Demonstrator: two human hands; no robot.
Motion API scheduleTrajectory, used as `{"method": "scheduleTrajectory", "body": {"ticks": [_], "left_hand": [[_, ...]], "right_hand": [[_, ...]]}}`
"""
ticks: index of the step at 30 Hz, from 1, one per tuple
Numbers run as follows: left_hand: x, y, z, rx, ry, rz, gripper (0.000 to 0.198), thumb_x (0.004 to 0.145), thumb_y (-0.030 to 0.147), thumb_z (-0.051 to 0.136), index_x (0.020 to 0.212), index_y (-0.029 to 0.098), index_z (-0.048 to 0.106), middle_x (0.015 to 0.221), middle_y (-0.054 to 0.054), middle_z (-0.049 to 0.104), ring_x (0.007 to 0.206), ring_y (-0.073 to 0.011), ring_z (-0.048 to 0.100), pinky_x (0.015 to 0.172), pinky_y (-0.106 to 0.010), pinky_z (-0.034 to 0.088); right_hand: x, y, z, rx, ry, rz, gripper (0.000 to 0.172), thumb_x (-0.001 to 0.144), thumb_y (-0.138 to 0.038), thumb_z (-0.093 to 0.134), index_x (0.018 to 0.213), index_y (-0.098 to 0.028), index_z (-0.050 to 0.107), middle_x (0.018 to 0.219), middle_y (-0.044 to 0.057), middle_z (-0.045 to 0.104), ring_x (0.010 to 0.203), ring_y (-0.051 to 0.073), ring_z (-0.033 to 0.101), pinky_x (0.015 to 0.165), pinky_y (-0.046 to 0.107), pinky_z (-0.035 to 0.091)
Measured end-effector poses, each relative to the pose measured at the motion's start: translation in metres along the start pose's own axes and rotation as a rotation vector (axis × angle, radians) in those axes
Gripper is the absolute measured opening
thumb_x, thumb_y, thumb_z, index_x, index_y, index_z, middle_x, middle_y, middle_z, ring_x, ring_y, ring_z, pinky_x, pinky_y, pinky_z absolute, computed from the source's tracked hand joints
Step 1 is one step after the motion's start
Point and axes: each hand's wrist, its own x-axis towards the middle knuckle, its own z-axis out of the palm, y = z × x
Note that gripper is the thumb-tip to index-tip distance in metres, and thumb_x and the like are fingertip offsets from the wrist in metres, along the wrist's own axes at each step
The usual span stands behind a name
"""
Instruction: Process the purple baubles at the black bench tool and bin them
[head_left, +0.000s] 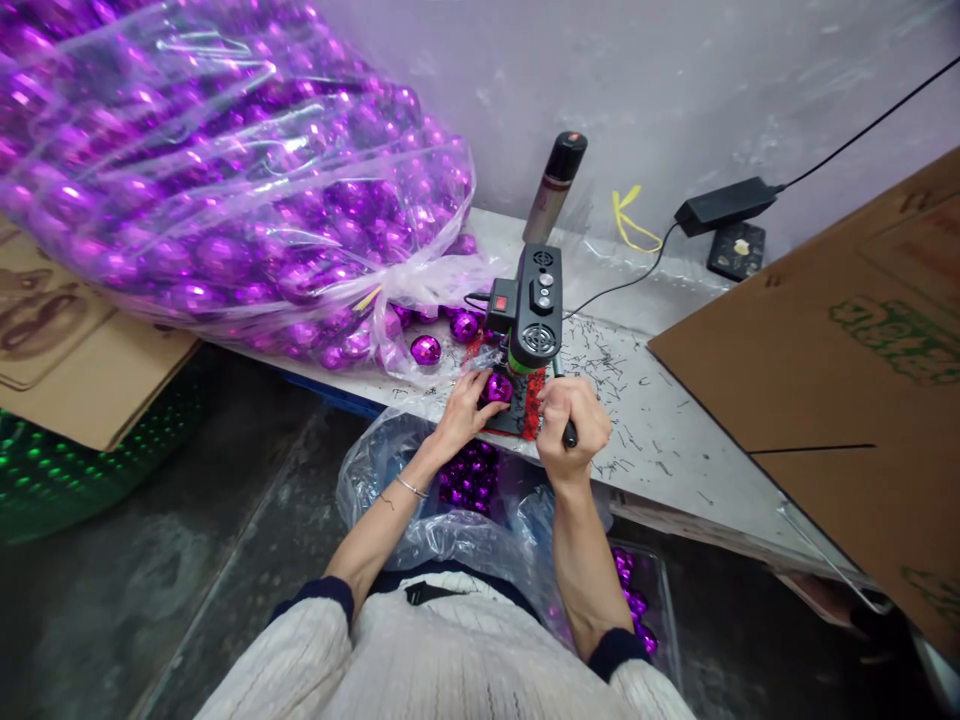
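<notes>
Between the thumb and fingers of my left hand (469,408) sits a shiny purple mirror-faceted ball (496,388), held under the head of a small black press machine (541,300). My right hand (574,420) is wrapped round the machine's black-ended lever handle (570,434). A red and black base (534,400) lies under the machine head. More loose purple balls, such as one nearby ball (426,349), lie on the table to the left of the machine. The exact contact between the held ball and the machine head is hard to make out.
A huge clear bag (225,170) of purple balls fills the left. An open plastic bag (390,470) with balls hangs below the table edge. Behind stand a spray can (555,185) and a power adapter (727,205). A cardboard box (840,350) blocks the right. Dark scraps litter the table (637,400).
</notes>
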Motion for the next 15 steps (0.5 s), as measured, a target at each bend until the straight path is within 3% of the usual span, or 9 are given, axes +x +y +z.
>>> {"method": "scheduleTrajectory", "body": {"ticks": [7, 15], "left_hand": [[0.001, 0.0, 0.009, -0.037, 0.045, -0.025, 0.06, 0.09, 0.05, 0.069, 0.141, 0.021, 0.054, 0.133, -0.014, 0.062, 0.127, -0.0296, 0.06, 0.11, -0.05, 0.049], [0.003, -0.003, 0.015, -0.012, 0.018, 0.005, 0.067, 0.086, 0.049, 0.075, 0.143, 0.021, 0.055, 0.132, -0.015, 0.062, 0.125, -0.0311, 0.06, 0.108, -0.049, 0.05]], "right_hand": [[-0.001, -0.001, 0.0, 0.004, 0.007, 0.005, 0.023, 0.094, -0.011, 0.047, 0.075, -0.022, 0.054, 0.071, 0.0, 0.061, 0.066, 0.013, 0.058, 0.062, 0.028, 0.044], [-0.003, 0.0, 0.0, -0.006, 0.002, -0.005, 0.022, 0.093, -0.01, 0.047, 0.076, -0.022, 0.053, 0.071, 0.0, 0.061, 0.066, 0.013, 0.058, 0.062, 0.028, 0.044]]}}
